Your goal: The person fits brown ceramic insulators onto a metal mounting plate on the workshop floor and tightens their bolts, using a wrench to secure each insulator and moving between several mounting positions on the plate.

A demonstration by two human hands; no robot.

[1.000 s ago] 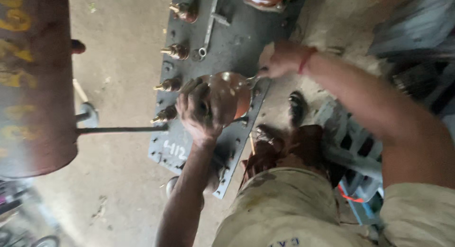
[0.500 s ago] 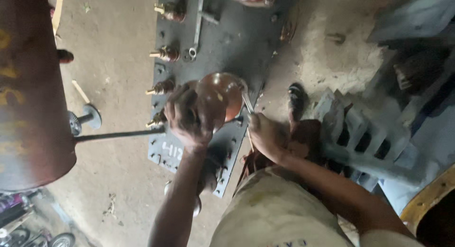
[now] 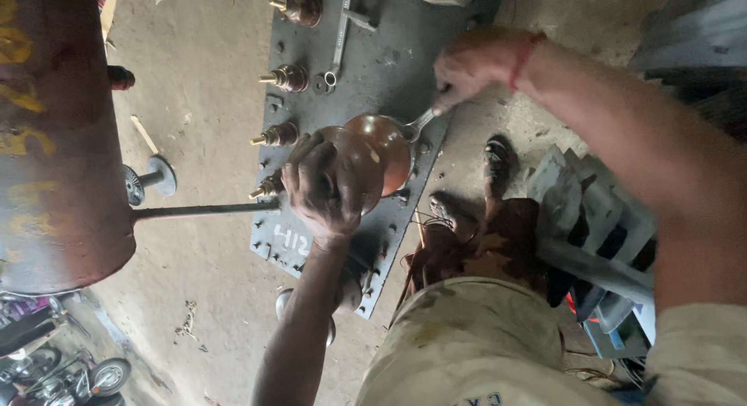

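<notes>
Down on the dark metal plate [image 3: 381,56] that lies on the floor, the left hand [image 3: 323,189] is wrapped tight around a big brown round insulator [image 3: 373,153], while the right hand [image 3: 467,71] grips a thin metal wrench [image 3: 420,122] touching its side.

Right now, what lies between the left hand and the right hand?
In the head view, the brown ceramic insulator lies between them: left hand grips it, right hand holds a wrench at it.
</notes>
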